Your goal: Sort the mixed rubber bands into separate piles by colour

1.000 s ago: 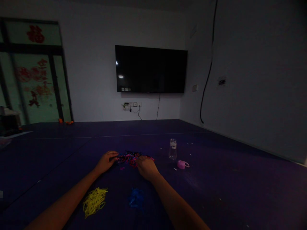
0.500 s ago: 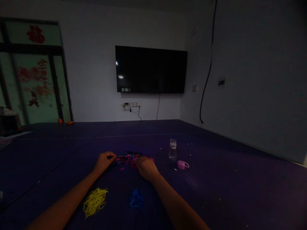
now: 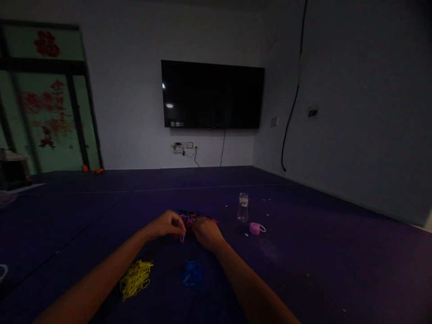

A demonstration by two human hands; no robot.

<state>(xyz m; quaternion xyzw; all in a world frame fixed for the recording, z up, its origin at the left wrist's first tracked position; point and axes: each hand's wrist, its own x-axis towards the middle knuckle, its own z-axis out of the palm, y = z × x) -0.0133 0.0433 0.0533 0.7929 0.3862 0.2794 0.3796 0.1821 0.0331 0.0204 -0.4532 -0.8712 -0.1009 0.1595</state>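
So there's this tangled pile of red, pink and dark bands (image 3: 193, 218) sitting on the dark purple counter (image 3: 320, 261), pretty much dead centre. Left hand (image 3: 168, 224) is at the pile's near left edge, fingertips pinched together on what looks like a pink band; it's dim, so hard to be sure. Right hand (image 3: 206, 232) rests on the pile's near right side, fingers curled down, can't tell if it's gripping anything. Nearer than the pile: a blue heap (image 3: 192, 273) and, left of that, a yellow heap (image 3: 136, 278). Right of the pile stands a small clear bottle (image 3: 242, 207), with a pink lid (image 3: 255, 228) just beside it.
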